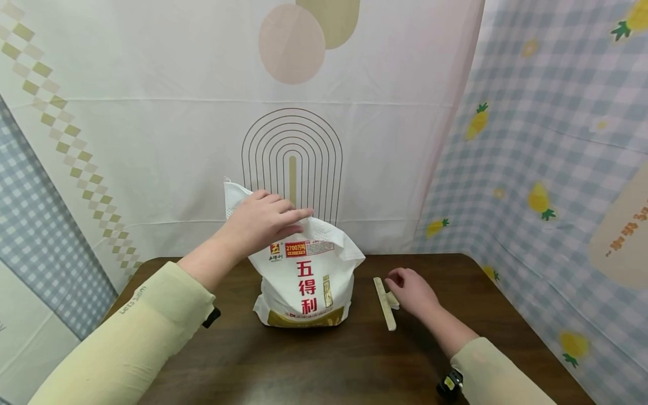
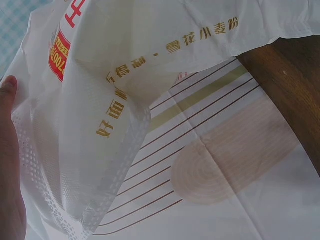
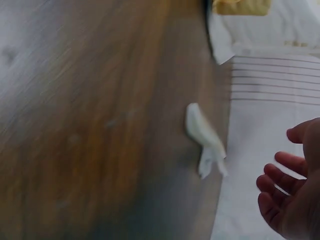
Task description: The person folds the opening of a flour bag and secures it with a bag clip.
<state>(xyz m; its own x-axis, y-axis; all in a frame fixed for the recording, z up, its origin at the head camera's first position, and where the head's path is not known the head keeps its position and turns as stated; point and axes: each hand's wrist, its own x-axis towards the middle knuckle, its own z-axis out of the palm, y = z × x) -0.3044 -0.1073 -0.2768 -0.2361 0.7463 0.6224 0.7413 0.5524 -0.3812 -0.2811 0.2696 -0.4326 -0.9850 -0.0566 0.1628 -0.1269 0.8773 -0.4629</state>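
Observation:
A white flour bag (image 1: 304,281) with red and gold print stands on the brown table, its loose top raised and slanting. My left hand (image 1: 265,219) grips the bag's top edge. In the left wrist view, part of that hand (image 2: 10,165) shows at the left border beside the creased bag (image 2: 165,30); most of its fingers are out of sight there. To the right of the bag lies a long cream sealing clip (image 1: 385,304). My right hand (image 1: 415,289) hovers close to the clip's handle side. In the right wrist view, its fingers (image 3: 282,187) are loosely bent, apart from the blurred clip (image 3: 204,132).
The dark wooden table (image 1: 324,365) has rounded back corners. Behind it hangs a white cloth (image 1: 167,140) with arches and circles. A blue checked cloth (image 1: 531,140) with pineapples hangs at the right.

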